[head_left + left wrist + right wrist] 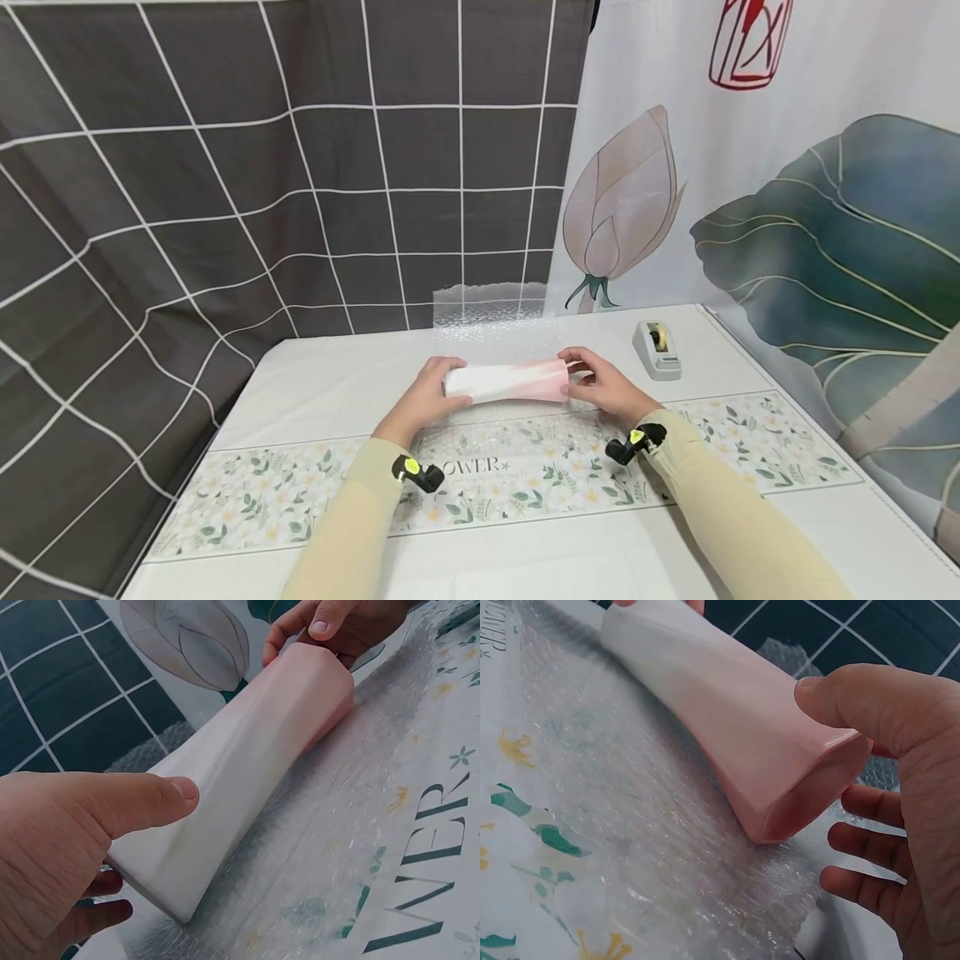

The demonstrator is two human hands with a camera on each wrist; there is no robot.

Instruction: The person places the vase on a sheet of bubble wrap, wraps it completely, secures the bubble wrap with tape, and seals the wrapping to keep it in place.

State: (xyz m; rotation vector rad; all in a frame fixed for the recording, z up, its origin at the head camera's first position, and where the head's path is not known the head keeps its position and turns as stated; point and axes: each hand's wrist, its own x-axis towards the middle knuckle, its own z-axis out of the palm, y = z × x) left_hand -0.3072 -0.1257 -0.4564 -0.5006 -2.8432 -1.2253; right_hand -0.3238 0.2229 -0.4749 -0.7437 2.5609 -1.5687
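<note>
A vase (506, 382), white at one end and fading to pink at the other, lies on its side over a sheet of bubble wrap (491, 335). My left hand (425, 400) grips the white base, thumb on top, other fingers partly hidden behind it. At the pink end, my right hand (609, 388) holds the vase near its mouth, with the thumb on its side and the index finger behind. In the right wrist view, the open mouth of the vase (727, 712) faces the right palm, and the remaining fingers are spread loosely beside it.
On the table's right side stands a grey-white tape dispenser (657, 354) with a yellowish roll. A white tablecloth (300, 387) with a floral band covers the table. Behind hang a dark grid-patterned curtain (330, 158) and a white curtain (637, 75) with plant prints.
</note>
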